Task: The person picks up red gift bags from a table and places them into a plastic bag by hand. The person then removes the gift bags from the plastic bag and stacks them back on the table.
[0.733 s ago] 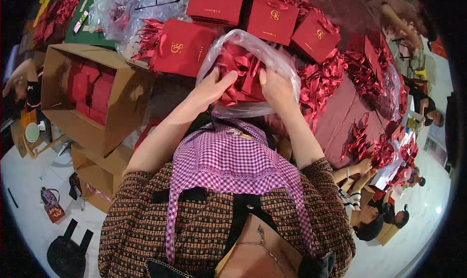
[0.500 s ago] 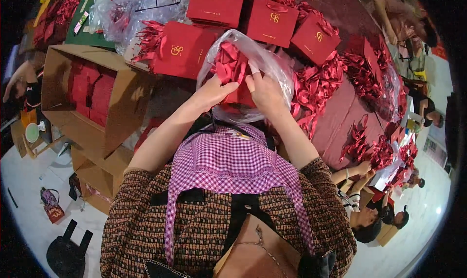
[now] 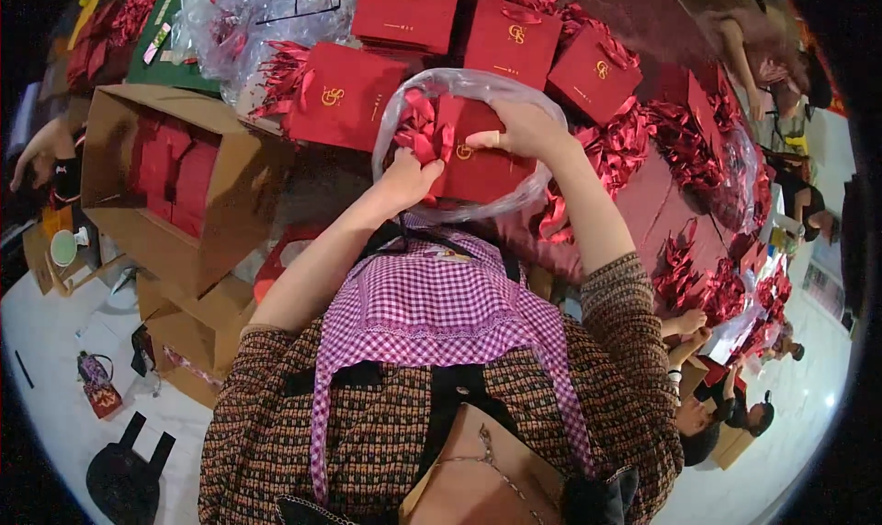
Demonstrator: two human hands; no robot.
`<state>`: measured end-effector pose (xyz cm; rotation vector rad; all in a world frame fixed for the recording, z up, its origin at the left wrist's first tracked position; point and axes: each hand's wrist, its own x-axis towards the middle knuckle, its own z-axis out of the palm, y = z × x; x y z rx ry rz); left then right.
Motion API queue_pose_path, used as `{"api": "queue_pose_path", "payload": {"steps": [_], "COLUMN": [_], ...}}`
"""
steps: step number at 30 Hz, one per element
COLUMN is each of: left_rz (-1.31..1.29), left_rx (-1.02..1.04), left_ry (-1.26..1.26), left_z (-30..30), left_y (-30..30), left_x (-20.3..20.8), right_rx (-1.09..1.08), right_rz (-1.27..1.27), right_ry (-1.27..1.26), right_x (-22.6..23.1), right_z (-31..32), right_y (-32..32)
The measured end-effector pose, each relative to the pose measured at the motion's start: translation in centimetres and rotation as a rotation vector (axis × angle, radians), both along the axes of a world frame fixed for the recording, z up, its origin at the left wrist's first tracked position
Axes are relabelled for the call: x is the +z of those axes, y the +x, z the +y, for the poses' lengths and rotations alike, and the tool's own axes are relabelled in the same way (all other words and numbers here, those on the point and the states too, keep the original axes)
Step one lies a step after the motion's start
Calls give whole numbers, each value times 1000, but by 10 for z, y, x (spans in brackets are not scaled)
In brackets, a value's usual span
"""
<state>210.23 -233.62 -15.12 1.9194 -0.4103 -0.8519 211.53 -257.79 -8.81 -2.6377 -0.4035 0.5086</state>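
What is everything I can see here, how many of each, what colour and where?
clear plastic bag: one, colourless, between the hands
gift bag: at least one, red with gold print, inside that plastic bag
ribbon: loops too tangled to count, red, same plastic bag, left side
gift-bag piles: four, red, beyond and left of it
ribbon heaps: several, red, mostly right
table covering: one, dark red, right
cardboard boxes: at least two, brown, left
plastic wrap: heap, clear, upper left
floor: one, white, lower left
other people: several, mixed clothing, both edges
checked apron: one, purple and white, on the wearer
left hand: one, bare, at the ribbon
right hand: one, bare, at the gift bag
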Motion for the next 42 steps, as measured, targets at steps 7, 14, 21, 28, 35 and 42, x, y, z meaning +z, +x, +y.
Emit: {"api": "queue_pose_path", "payload": {"steps": [7,14,21,28,35,42], "left_rz": [-35,64,-408,-126,-68,-592], "left_rx": [182,30,132,239,221,-124], "left_ry": [-4,-121,209,46,74,456], "left_z": [0,-1,28,7,-23,-27], "left_y": [-15,-17,-11,-28,-35,-40], "left_x": [-20,11,86,112,68,71], "right_rx": [89,-37,-133,-95,-144,-160], "right_rz": [15,4,165,-63,-3,86], "right_ry": [-151,-92,18,87,50,9], "right_x": [17,-7,-19,-5,-7,2], "right_z": [10,-6,-17,-11,-3,5], "right_y": [17,-26,-33,-36,-41,-43]}}
